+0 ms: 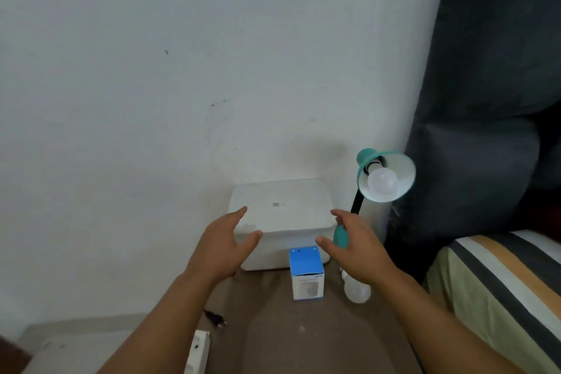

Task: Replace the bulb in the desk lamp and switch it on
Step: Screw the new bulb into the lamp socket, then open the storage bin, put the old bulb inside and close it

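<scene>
Writing: a small dark label on the lid of the white storage box is too blurred to read; the blue-topped bulb carton carries a line of print and a picture on its white front, also illegible. Counts: one teal desk lamp, two bulbs, one carton, one white box, one black plug, one white power strip, two hands. Bulb in lamp: white, seated in the black socket inside the shade, shade tilted toward the camera, unlit. Loose bulb: white, lying on the brown surface just right of the carton, partly covered by the right wrist. Left hand: fingers straight and spread, thumb apart, holding nothing, hovering at the front-left corner of the white box. Right hand: fingers relaxed and spread, holding nothing, over the box's front-right corner, just in front of the lamp's teal base and black neck. Lamp shade and its bulb sit above and to the right of the right hand, apart from it; carton stands between the two hands, nearer the camera. Plug lies beside the left forearm, power strip at the lower edge. Striped bedding at right, dark curtain behind the lamp, white wall behind the box
</scene>
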